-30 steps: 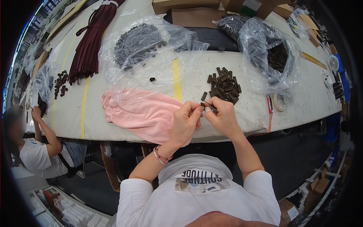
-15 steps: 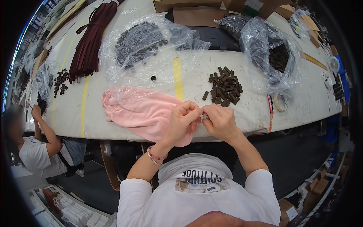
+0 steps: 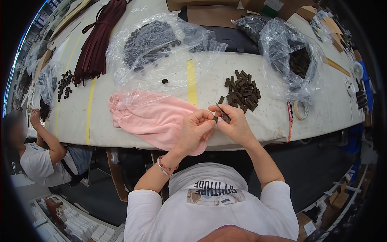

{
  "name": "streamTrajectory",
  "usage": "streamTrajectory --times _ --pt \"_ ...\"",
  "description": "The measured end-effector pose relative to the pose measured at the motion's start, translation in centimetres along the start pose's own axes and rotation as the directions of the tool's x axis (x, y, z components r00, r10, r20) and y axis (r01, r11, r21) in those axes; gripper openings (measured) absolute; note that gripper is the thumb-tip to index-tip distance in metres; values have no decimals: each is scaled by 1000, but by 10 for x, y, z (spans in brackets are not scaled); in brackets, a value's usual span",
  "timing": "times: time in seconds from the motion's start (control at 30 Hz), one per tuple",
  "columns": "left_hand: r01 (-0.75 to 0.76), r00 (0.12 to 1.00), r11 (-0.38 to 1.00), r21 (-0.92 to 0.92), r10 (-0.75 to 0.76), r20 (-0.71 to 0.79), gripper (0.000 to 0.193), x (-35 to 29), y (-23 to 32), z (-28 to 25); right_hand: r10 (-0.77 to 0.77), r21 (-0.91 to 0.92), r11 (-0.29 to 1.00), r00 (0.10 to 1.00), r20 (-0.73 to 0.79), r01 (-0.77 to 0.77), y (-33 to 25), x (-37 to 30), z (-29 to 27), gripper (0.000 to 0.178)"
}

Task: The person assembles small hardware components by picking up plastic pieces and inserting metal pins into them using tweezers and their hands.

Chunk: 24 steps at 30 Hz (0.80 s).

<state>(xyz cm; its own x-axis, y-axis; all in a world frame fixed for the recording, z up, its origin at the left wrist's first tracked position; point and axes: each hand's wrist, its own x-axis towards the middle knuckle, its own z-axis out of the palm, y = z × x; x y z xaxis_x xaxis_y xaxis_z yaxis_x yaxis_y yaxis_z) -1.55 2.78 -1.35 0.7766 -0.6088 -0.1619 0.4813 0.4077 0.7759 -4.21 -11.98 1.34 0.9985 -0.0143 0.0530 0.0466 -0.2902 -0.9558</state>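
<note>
My left hand is closed in a pinch on a small dark brown piece, much like those in the pile beyond. Facing it, my right hand grips a slim dark pointed tool, its tip angled up and to the left. The hands almost meet over the table's near edge. Just past my right hand lies the pile of small dark brown rectangular pieces. Under and beside my left hand spreads a gathered pink cloth.
Clear plastic bags hold dark small parts, one at back centre, another at right. Maroon straps lie at back left. A tape roll and a red cutter sit at right. Another person works at far left.
The thin whitish strip seen between my fingers no longer shows. The dark pointed tool now stands out from my right hand, which has turned and opened a little away from the left.
</note>
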Motion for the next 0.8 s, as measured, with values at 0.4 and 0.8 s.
streamTrajectory --times 0.4,0.8 --pt "-163 967 891 424 231 -113 3 -6 -7 1 192 615 695 921 339 -372 20 4 -9 14" --pt "-213 945 744 634 322 -60 3 -8 -7 1 245 499 782 920 306 -373 21 10 -6 5"
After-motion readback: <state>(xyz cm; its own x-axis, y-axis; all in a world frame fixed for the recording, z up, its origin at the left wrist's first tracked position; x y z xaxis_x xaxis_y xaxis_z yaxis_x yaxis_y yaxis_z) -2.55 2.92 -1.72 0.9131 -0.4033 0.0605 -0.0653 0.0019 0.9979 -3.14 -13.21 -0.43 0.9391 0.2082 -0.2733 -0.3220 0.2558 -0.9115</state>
